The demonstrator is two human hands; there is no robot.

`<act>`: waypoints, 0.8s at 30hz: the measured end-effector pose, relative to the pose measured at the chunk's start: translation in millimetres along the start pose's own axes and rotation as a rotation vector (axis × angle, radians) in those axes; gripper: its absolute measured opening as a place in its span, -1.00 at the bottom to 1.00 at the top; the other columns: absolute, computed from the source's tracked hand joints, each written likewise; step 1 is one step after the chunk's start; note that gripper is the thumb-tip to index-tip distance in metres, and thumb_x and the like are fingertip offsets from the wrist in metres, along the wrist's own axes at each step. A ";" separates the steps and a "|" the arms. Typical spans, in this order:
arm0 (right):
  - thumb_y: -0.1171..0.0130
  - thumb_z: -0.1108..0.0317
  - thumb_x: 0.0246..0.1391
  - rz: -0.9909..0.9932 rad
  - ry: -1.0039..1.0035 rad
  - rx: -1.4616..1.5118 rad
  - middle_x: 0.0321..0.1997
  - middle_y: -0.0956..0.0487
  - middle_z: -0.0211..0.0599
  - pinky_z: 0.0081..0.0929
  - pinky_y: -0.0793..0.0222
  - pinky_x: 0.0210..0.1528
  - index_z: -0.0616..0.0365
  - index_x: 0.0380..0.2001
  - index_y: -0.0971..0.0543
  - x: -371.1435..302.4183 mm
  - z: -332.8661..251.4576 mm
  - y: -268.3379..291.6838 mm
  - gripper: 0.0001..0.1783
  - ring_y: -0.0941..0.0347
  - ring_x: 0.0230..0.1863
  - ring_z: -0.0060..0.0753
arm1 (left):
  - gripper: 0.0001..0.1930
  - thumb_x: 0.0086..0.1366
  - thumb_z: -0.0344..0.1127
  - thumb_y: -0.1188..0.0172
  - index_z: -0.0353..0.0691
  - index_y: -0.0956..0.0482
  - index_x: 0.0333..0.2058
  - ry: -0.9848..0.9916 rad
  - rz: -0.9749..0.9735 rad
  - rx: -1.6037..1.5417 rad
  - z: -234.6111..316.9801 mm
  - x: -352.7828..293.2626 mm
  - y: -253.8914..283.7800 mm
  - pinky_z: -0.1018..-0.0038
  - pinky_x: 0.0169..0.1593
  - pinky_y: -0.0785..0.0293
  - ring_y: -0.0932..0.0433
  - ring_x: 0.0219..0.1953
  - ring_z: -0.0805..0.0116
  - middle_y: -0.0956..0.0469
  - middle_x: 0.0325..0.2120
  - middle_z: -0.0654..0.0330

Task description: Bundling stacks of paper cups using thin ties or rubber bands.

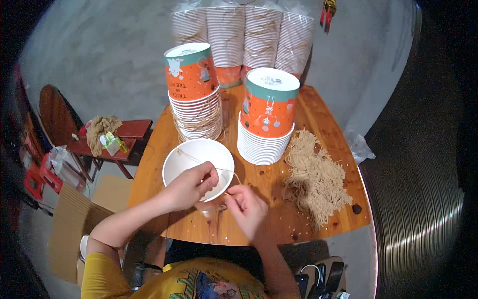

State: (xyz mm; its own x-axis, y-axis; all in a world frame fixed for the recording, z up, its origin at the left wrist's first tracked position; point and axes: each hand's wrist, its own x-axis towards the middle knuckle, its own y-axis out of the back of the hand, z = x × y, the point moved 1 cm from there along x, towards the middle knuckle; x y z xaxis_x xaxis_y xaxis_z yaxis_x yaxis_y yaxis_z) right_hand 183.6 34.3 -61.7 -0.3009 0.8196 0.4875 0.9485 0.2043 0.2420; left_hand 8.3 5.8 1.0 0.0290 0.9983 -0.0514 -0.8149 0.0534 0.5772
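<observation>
A paper bucket [174, 167] with a white inside stands mouth up at the near side of the wooden table. Over its rim my left hand [191, 185] is closed, pinching a thin tan cord [227, 171] that crosses the bucket's mouth. At the bucket's near right edge my right hand [247, 207] is also closed, with the cord running down to its thumb and fingertips. How the cord ends inside the fingers is hidden. Right of my hands lies a heap of loose tan cords [318, 177].
Behind the bucket stands an upside-down stack of orange-and-green buckets [194, 82] with cords hanging round it. Another inverted stack [269, 112] is beside it. Plastic-wrapped bucket stacks [226, 35] line the back. A red bench [134, 130] and an open cardboard box [74, 214] are left of the table [343, 134].
</observation>
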 end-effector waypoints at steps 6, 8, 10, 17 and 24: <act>-0.15 0.42 0.12 -0.189 0.002 -0.012 -0.68 -0.28 -0.57 -0.60 0.02 -0.66 0.17 -0.26 -0.44 27.5 -6.7 6.7 -0.85 -0.13 -0.68 -0.73 | -0.87 0.33 -0.34 -0.05 -0.27 -0.42 -0.23 -0.206 0.045 -0.064 0.6 2.2 1.4 0.52 -0.19 -0.39 -0.41 -0.31 0.47 -0.43 -0.38 0.20; -0.12 0.42 0.15 -0.360 -0.159 0.131 -0.67 -0.29 -0.61 -0.63 0.05 -0.65 0.19 -0.24 -0.43 33.6 -0.4 0.2 -0.85 -0.13 -0.65 -0.78 | -0.86 0.33 -0.34 -0.05 -0.26 -0.41 -0.21 -0.266 0.054 -0.051 3.1 2.5 1.4 0.53 -0.17 -0.38 -0.40 -0.29 0.50 -0.42 -0.35 0.21; -0.11 0.42 0.16 -0.330 -0.197 0.169 -0.65 -0.31 -0.63 -0.65 0.04 -0.64 0.20 -0.24 -0.43 34.9 -0.3 -2.8 -0.86 -0.14 -0.64 -0.80 | -0.80 0.30 -0.36 -0.09 -0.27 -0.38 -0.14 -0.099 -0.036 -0.324 1.4 3.1 0.0 0.57 -0.15 -0.36 -0.39 -0.28 0.55 -0.42 -0.34 0.27; -0.08 0.37 0.16 -0.237 -0.295 0.353 -0.55 -0.42 -0.64 -0.73 -0.13 -0.50 0.21 -0.30 -0.50 33.3 -11.7 -5.5 -0.87 -0.22 -0.51 -0.85 | -0.67 0.17 -0.46 -0.17 -0.31 -0.36 -0.08 0.105 -0.258 -0.646 -11.6 14.0 -2.3 0.68 -0.26 -0.31 -0.39 -0.33 0.60 -0.45 -0.39 0.30; -0.08 0.43 0.14 -0.343 -0.043 0.207 -0.51 -0.40 -0.60 -0.72 -0.17 -0.46 0.19 -0.25 -0.46 43.3 -14.0 21.6 -0.88 -0.21 -0.50 -0.82 | -0.85 0.16 -0.40 -0.20 -0.30 -0.49 -0.30 0.142 -0.274 -0.726 -19.5 21.9 -3.5 0.71 -0.41 -0.26 -0.36 -0.48 0.64 -0.46 -0.50 0.35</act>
State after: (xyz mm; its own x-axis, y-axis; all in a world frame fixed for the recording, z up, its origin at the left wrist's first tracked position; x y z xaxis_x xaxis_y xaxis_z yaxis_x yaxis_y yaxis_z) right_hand 189.7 66.7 -23.6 -0.6030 0.7059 0.3716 0.7951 0.5697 0.2081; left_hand 0.5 27.0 -18.0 0.2491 0.9364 -0.2470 -0.9650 0.2185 -0.1451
